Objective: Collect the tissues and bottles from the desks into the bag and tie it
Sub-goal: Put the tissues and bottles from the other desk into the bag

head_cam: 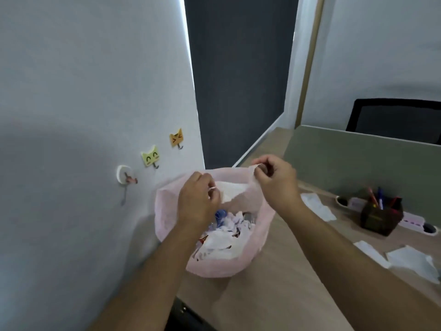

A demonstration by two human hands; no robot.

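The pink bag [167, 218] stands open on the desk [274, 295], with crumpled tissues [224, 240] inside it. The left hand [198, 201] pinches its left rim with curled fingers [214, 197]. The right hand [276, 180] pinches its right rim. Loose tissues [410, 261] lie to the right of the bag.

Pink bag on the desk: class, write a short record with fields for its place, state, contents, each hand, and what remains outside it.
place: pink bag stands on the desk, beside the wall
state: mouth open, not tied
contents: crumpled tissues, something blue
left hand: pinches the bag's rim
right hand: pinches the bag's rim
outside: loose tissues lie on the desk near the pen holder
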